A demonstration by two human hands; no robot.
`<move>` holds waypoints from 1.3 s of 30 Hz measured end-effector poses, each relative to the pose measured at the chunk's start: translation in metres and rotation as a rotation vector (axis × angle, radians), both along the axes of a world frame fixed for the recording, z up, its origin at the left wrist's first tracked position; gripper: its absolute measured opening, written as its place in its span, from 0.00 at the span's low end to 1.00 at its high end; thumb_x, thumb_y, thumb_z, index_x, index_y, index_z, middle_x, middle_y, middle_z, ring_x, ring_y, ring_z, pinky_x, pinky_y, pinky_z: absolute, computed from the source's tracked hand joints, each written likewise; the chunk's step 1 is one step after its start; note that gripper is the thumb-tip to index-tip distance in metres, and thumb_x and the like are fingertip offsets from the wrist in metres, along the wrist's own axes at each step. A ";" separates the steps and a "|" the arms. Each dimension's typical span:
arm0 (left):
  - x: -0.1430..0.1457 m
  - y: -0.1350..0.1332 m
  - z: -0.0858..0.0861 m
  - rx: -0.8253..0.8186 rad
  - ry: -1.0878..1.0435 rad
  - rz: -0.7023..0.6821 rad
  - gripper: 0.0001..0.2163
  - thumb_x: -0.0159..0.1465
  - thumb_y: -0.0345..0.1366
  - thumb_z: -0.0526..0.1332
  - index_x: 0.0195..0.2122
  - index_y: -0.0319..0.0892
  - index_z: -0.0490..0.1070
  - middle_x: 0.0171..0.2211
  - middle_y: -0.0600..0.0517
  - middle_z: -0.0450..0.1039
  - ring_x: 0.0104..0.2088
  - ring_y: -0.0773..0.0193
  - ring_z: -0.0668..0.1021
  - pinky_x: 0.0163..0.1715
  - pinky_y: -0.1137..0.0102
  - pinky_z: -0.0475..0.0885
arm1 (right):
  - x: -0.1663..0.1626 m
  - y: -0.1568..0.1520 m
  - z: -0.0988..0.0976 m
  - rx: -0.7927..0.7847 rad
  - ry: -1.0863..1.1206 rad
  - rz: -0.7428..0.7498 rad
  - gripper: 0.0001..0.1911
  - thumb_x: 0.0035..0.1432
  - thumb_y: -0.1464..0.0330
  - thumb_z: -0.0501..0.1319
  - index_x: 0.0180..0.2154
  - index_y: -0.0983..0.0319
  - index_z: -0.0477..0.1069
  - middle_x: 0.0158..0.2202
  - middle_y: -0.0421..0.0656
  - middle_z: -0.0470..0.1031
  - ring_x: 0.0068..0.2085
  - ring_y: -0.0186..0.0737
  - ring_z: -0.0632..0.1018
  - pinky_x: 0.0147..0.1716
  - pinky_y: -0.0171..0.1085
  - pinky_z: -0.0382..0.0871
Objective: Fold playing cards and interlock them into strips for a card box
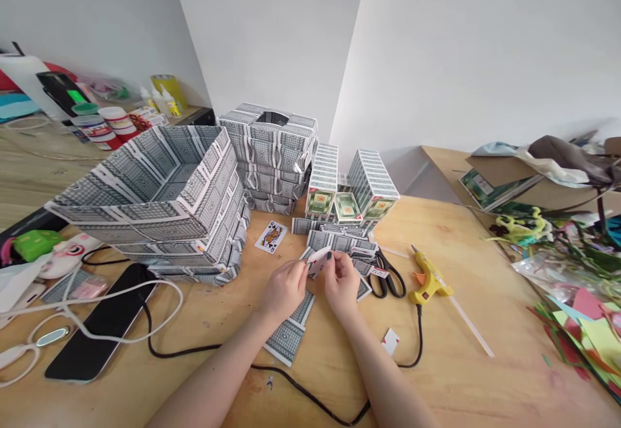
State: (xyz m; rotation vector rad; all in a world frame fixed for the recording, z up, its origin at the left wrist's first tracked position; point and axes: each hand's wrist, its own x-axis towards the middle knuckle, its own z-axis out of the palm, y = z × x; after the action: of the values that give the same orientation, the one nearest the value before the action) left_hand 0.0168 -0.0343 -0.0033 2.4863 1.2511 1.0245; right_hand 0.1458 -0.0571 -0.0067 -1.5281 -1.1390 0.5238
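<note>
Between my two hands is a playing card, its pale face partly showing. My left hand pinches one edge of it, and my right hand grips the opposite side with thumb and fingers. Beneath them lie several grey-patterned cards, some overlapping. More face-down cards are spread just behind my hands. Black-handled scissors rest to the right of my right hand, partly under a card. A queen card lies face up to the left.
An open box made of cards stands left, with a second card-built box behind. Stacked card packs are at the back. A yellow glue gun with a black cord lies right. A phone and white cable occupy the left.
</note>
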 end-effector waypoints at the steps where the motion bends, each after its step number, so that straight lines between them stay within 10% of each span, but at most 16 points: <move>1: 0.000 0.001 -0.001 -0.015 -0.023 0.026 0.08 0.62 0.31 0.48 0.27 0.41 0.63 0.22 0.50 0.70 0.25 0.64 0.73 0.24 0.72 0.64 | 0.000 0.001 0.001 0.006 0.052 0.037 0.12 0.56 0.61 0.52 0.34 0.62 0.67 0.24 0.41 0.72 0.23 0.35 0.71 0.22 0.33 0.63; 17: -0.005 0.007 -0.005 -0.063 -0.080 0.177 0.09 0.62 0.33 0.49 0.26 0.41 0.63 0.20 0.51 0.70 0.21 0.66 0.73 0.22 0.74 0.61 | 0.005 0.008 -0.011 -0.076 0.138 0.210 0.14 0.53 0.63 0.54 0.37 0.64 0.71 0.28 0.45 0.76 0.27 0.40 0.75 0.28 0.36 0.69; 27: 0.004 -0.006 -0.001 -0.090 -0.077 0.040 0.11 0.62 0.34 0.48 0.23 0.41 0.60 0.18 0.51 0.68 0.20 0.68 0.71 0.22 0.75 0.61 | -0.003 -0.001 -0.008 -0.035 -0.474 -0.089 0.13 0.55 0.68 0.50 0.34 0.65 0.72 0.24 0.47 0.76 0.26 0.41 0.76 0.27 0.35 0.66; 39: 0.002 0.002 -0.006 -0.083 -0.121 0.164 0.10 0.62 0.34 0.49 0.24 0.42 0.60 0.20 0.52 0.68 0.21 0.67 0.71 0.21 0.74 0.59 | 0.002 0.004 -0.002 -0.095 -0.183 0.036 0.10 0.53 0.68 0.53 0.32 0.64 0.71 0.27 0.44 0.75 0.26 0.37 0.74 0.27 0.34 0.66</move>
State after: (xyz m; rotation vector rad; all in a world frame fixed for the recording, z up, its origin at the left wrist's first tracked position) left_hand 0.0188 -0.0326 -0.0095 2.2552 1.4476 1.1172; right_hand 0.1476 -0.0527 -0.0090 -1.6672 -1.2990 0.4756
